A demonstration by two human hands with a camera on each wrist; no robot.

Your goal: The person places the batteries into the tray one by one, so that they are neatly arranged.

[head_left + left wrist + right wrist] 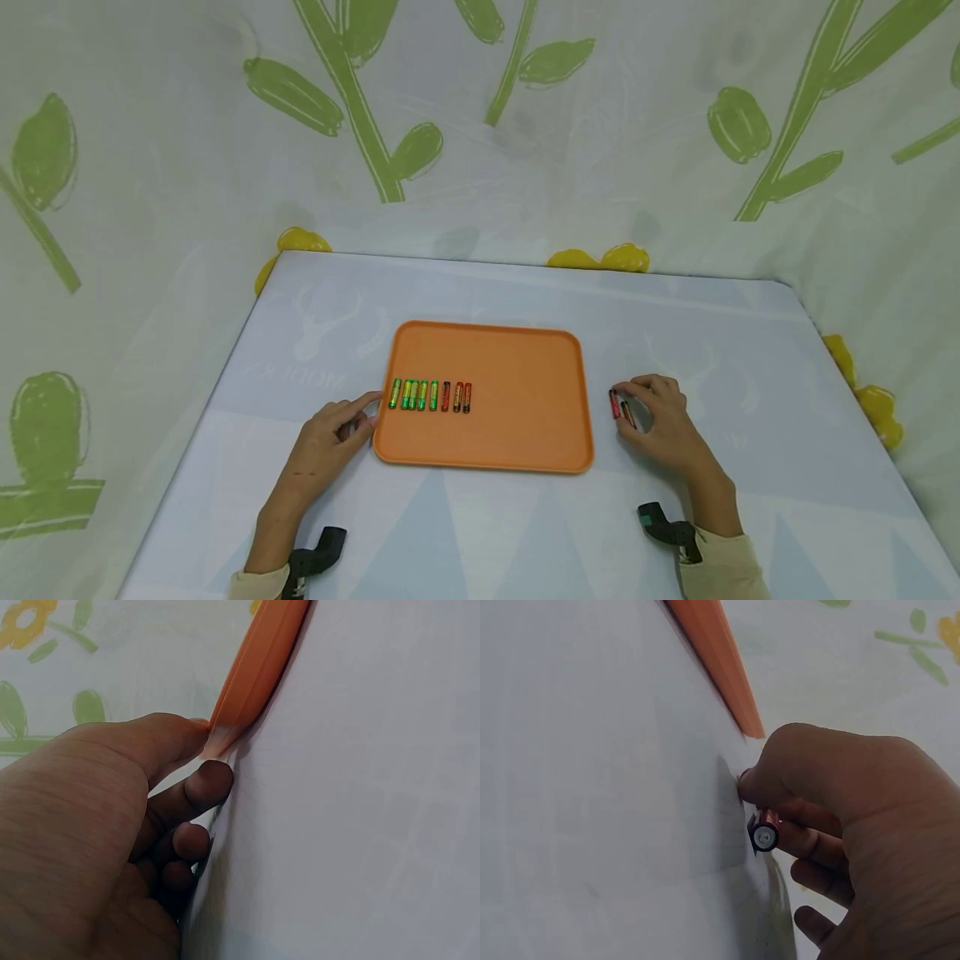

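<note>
Two small batteries lie close together within my right hand (662,421), right of the tray: a red battery (614,404) and a darker battery (627,414). My thumb and index finger pinch the red one at its ends. In the right wrist view, a silver battery end (765,836) faces the camera beside the curled fingers, and the thumb partly hides the other battery. An orange tray (525,400) holds a row of upright-lying batteries, several green batteries (414,395) and then three red ones (457,397). My left hand (326,442) touches the tray's left rim with thumb and index fingertips.
A pale patterned cloth covers the table (495,533). Behind it hangs a white curtain (600,167) printed with green leaves. Black camera mounts sit on both wrists, the left mount (318,554) and the right mount (667,529).
</note>
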